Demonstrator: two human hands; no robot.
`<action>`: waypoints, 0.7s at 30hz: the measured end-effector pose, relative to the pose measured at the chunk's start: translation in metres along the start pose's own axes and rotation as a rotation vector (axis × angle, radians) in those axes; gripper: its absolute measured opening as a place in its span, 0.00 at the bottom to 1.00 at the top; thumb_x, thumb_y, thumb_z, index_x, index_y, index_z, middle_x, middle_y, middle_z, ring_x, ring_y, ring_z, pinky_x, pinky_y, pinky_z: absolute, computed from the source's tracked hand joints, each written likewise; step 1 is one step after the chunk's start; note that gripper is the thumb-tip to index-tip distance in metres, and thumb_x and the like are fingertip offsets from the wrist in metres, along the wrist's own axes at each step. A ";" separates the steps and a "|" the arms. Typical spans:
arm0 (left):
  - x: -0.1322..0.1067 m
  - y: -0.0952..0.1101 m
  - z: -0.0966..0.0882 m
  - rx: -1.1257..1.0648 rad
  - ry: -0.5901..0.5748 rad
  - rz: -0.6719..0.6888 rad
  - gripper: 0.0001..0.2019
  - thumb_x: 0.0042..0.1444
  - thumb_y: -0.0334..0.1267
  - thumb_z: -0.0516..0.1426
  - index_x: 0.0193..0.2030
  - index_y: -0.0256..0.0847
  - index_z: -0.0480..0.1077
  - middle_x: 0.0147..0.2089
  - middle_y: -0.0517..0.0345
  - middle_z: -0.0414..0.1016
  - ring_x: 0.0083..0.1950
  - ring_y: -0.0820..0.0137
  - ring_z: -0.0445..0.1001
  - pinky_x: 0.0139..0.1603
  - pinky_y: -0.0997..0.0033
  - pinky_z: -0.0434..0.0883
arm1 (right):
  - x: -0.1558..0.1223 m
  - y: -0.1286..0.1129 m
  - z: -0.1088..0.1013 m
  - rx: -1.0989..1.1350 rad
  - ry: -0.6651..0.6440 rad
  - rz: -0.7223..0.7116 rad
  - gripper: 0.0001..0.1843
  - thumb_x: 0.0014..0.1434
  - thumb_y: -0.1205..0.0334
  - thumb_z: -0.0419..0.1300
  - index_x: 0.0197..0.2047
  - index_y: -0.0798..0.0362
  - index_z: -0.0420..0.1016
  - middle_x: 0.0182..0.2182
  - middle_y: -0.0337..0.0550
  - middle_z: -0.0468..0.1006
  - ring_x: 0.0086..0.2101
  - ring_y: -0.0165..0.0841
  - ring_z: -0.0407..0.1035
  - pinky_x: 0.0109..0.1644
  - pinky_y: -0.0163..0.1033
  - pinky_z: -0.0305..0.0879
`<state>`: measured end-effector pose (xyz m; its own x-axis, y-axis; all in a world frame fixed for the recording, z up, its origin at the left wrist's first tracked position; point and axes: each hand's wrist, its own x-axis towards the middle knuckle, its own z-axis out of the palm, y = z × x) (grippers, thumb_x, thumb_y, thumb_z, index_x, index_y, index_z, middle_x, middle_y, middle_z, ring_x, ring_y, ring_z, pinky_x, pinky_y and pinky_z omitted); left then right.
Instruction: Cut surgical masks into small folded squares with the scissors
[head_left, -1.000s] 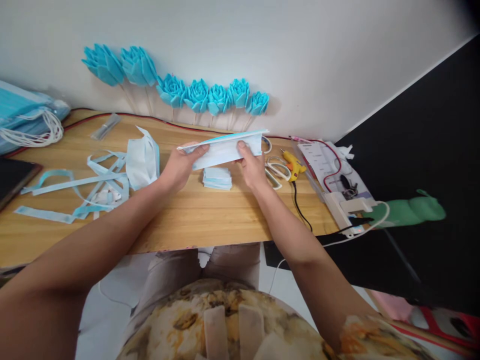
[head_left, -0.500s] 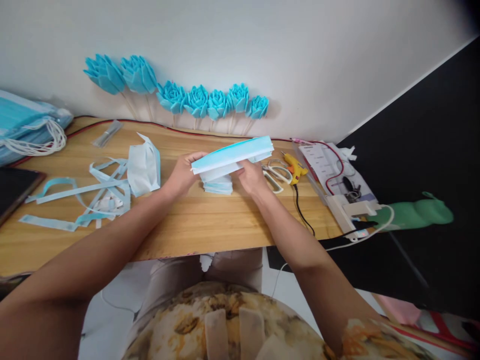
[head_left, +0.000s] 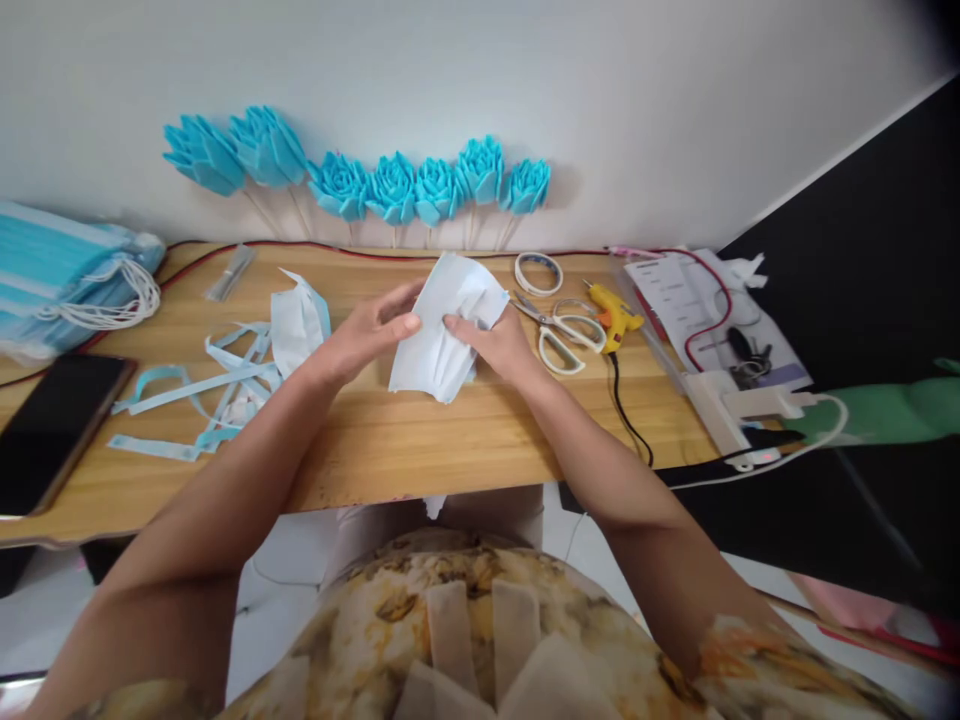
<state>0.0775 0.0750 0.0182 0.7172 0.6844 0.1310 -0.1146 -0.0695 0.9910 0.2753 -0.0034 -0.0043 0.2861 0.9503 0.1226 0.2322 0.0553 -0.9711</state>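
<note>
Both hands hold one white pleated face-mask sheet (head_left: 442, 330) above the wooden desk (head_left: 420, 440). My left hand (head_left: 367, 335) pinches its left edge with thumb and fingers. My right hand (head_left: 499, 345) grips its right side, thumb on top. The sheet hangs spread open with its white side towards me and hides whatever lies beneath it. Another trimmed white mask piece (head_left: 298, 320) stands folded just left of my left hand.
Blue mask-fabric flowers (head_left: 360, 180) on sticks lean on the wall. Cut blue strips (head_left: 210, 385) lie at left, beside a phone (head_left: 52, 425) and a stack of blue masks (head_left: 60, 275). Scissors (head_left: 562, 330), a tape ring (head_left: 538, 272), a yellow glue gun (head_left: 613, 308) and a power strip (head_left: 739, 410) lie right.
The mask was held stretched out flat and edge-on; now it is turned and opened so its white face shows. The small stack of folded pieces beneath is hidden now.
</note>
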 end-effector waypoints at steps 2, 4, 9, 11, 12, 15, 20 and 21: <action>0.000 0.000 0.003 0.090 -0.012 -0.009 0.36 0.45 0.58 0.72 0.58 0.42 0.78 0.55 0.48 0.82 0.61 0.49 0.76 0.60 0.56 0.73 | -0.003 -0.004 0.001 -0.078 -0.017 0.017 0.20 0.50 0.44 0.71 0.28 0.51 0.74 0.25 0.39 0.74 0.32 0.35 0.70 0.36 0.40 0.69; 0.002 -0.006 0.006 0.133 0.054 -0.033 0.33 0.42 0.54 0.74 0.53 0.41 0.79 0.51 0.49 0.83 0.56 0.51 0.78 0.55 0.58 0.75 | -0.004 -0.007 0.002 -0.104 -0.030 0.028 0.21 0.51 0.45 0.71 0.25 0.52 0.70 0.23 0.37 0.70 0.29 0.31 0.66 0.33 0.38 0.64; 0.006 -0.026 0.008 -0.032 0.250 -0.113 0.24 0.42 0.52 0.74 0.41 0.38 0.79 0.39 0.54 0.82 0.39 0.63 0.79 0.40 0.65 0.75 | -0.001 -0.007 0.003 -0.008 -0.108 -0.014 0.26 0.51 0.42 0.70 0.21 0.52 0.65 0.20 0.33 0.63 0.26 0.26 0.58 0.30 0.35 0.54; 0.008 -0.029 0.006 -0.134 0.293 -0.119 0.23 0.40 0.49 0.75 0.40 0.38 0.79 0.37 0.56 0.82 0.35 0.68 0.77 0.38 0.68 0.74 | 0.001 -0.004 0.003 0.077 -0.118 -0.007 0.27 0.50 0.41 0.71 0.21 0.52 0.66 0.20 0.32 0.63 0.26 0.25 0.57 0.30 0.34 0.53; 0.008 -0.029 0.005 -0.173 0.309 -0.121 0.23 0.40 0.48 0.75 0.40 0.38 0.79 0.37 0.57 0.81 0.35 0.69 0.77 0.37 0.69 0.74 | 0.002 -0.002 0.004 0.130 -0.107 0.015 0.27 0.50 0.40 0.71 0.21 0.52 0.66 0.20 0.32 0.63 0.25 0.25 0.57 0.30 0.34 0.54; 0.008 -0.026 0.005 -0.236 0.340 -0.140 0.21 0.41 0.46 0.75 0.39 0.39 0.79 0.35 0.59 0.81 0.33 0.71 0.76 0.35 0.71 0.72 | 0.005 0.005 0.005 0.285 -0.050 0.128 0.26 0.50 0.37 0.70 0.23 0.51 0.70 0.21 0.33 0.67 0.26 0.27 0.62 0.31 0.34 0.58; 0.008 -0.024 0.009 -0.282 0.346 -0.223 0.22 0.41 0.48 0.75 0.40 0.39 0.78 0.33 0.59 0.80 0.31 0.70 0.75 0.33 0.69 0.71 | 0.007 0.012 0.005 0.420 0.004 0.241 0.27 0.48 0.34 0.71 0.28 0.50 0.74 0.23 0.37 0.74 0.30 0.33 0.71 0.34 0.38 0.66; 0.008 -0.024 0.010 -0.285 0.344 -0.231 0.22 0.42 0.48 0.75 0.40 0.39 0.78 0.33 0.58 0.80 0.31 0.69 0.76 0.33 0.69 0.72 | 0.007 0.011 0.004 0.431 0.005 0.239 0.27 0.48 0.34 0.71 0.30 0.50 0.75 0.25 0.37 0.75 0.31 0.34 0.72 0.35 0.39 0.68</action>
<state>0.0931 0.0745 -0.0045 0.4831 0.8616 -0.1555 -0.1977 0.2804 0.9393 0.2762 0.0055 -0.0148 0.2889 0.9506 -0.1136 -0.2459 -0.0410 -0.9684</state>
